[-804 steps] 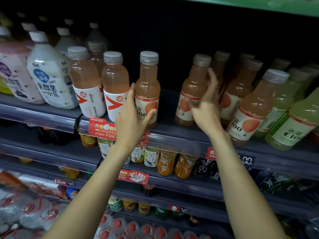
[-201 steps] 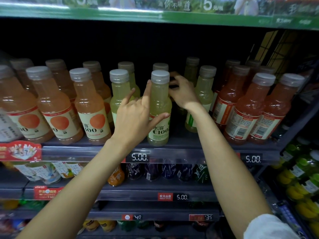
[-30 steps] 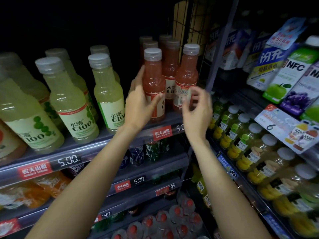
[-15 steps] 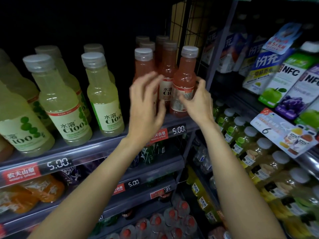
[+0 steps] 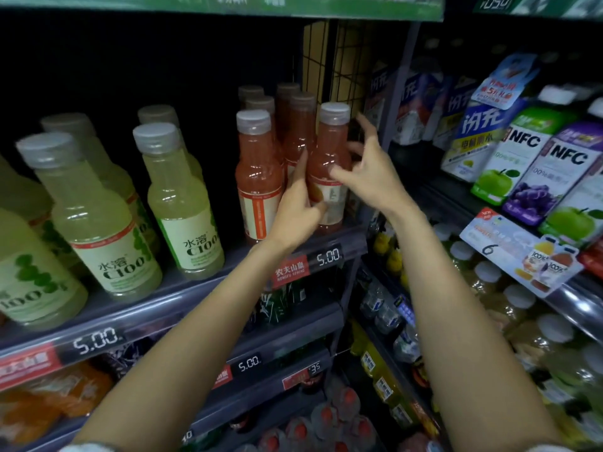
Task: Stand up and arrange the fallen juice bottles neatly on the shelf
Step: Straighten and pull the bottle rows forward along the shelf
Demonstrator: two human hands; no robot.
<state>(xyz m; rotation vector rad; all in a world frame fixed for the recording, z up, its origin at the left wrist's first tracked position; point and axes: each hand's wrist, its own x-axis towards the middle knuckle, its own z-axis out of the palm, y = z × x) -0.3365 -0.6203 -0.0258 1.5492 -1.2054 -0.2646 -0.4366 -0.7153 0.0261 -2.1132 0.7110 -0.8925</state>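
Several red juice bottles stand upright in two rows at the right end of the dark shelf [image 5: 156, 308]. My left hand [image 5: 293, 210] touches the front right red bottle [image 5: 330, 148]: its fingers point straight up along the bottle's left side and its thumb lies on the label. My right hand [image 5: 368, 174] is at the bottle's right side with fingers spread and loose; only the thumb tip is at the bottle. The front left red bottle [image 5: 259, 177] stands just left of my left hand. Pale green juice bottles [image 5: 177, 197] stand upright further left.
A wire grid divider [image 5: 326, 57] closes the shelf end behind the red bottles. Juice cartons [image 5: 522, 151] fill the neighbouring rack to the right, with small bottles [image 5: 509, 295] below them. Price strips [image 5: 328, 256] run along the shelf edge. Lower shelves hold more drinks.
My right hand has let go of the front right red bottle and spread its fingers. My left hand has moved right, onto that bottle's left side. The view tilted up slightly.
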